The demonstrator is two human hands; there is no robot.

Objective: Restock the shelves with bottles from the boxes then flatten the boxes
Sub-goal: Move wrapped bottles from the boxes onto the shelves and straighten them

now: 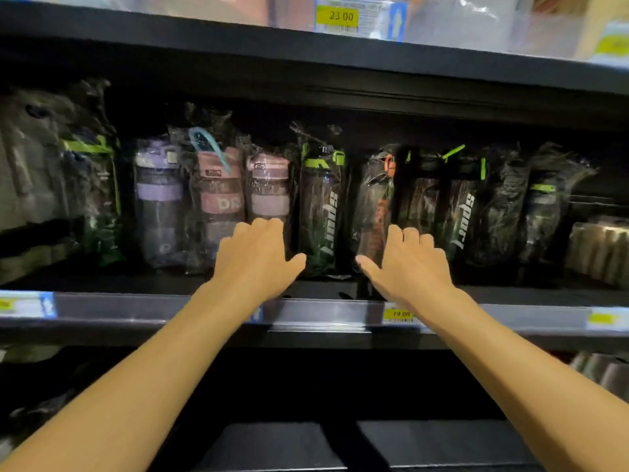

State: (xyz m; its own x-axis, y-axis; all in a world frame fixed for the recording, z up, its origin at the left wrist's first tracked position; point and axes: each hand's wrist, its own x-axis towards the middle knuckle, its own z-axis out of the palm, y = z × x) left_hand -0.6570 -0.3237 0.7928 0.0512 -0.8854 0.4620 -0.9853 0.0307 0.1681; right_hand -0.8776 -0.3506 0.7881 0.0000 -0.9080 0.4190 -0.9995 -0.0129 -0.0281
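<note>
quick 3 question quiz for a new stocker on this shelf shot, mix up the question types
1. True or false: the left hand and right hand each grip a bottle lifted off the shelf.
2. The sport bottle standing between the hands has lid clips that are: A green, B red, C blue.
3. Fill in: the yellow price tag below the right hand reads ____.
Key: 1 false; 2 A; 3 19 00.

bottles [320, 206]: plastic-wrapped, upright, in a row side by side
colours: purple, pink, black with green trim
shelf [136, 282]: dark, carrying them
</note>
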